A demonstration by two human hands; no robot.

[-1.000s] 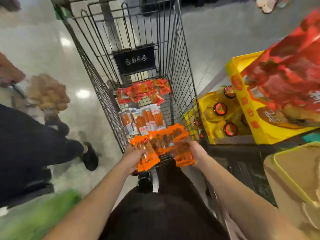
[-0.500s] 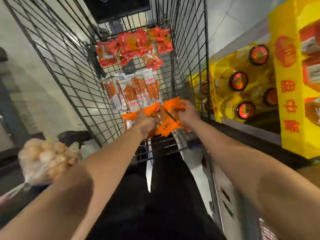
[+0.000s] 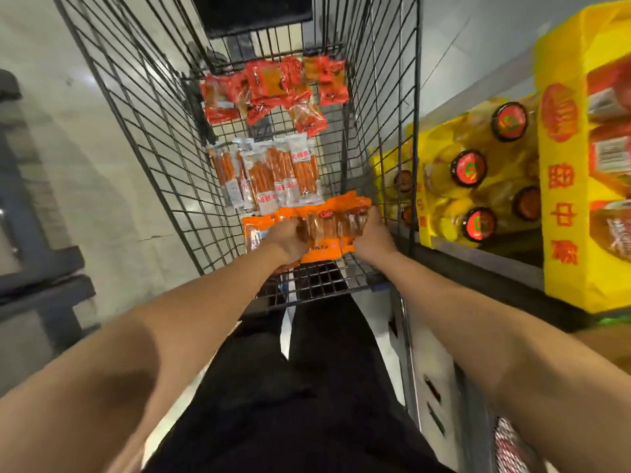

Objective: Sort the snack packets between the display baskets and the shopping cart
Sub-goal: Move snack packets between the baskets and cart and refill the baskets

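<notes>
From the head camera, both hands reach down into the near end of the wire shopping cart (image 3: 143,107). The left hand (image 3: 288,242) curls its fingers over the left edge of a bundle of orange packets (image 3: 327,227), and the right hand (image 3: 370,237) presses against the bundle's right edge; whether its fingers wrap under the packets cannot be told. The bundle lies at the bottom of the cart, just beside a row of white packets (image 3: 269,175) showing orange sticks through clear windows. Further along sits a loose heap of red packets (image 3: 273,92).

The orange packets look light, thin and glossy, flat film pouches that would likely slide over one another and sag if lifted by one end. Squeezing the stack from both sides, or holding it flat from beneath, seems the safest hold.

The cart is stiff black mesh. To the right, a yellow box (image 3: 560,206) stands by bottles (image 3: 474,196) with round dark caps, wrapped in yellow film.
</notes>
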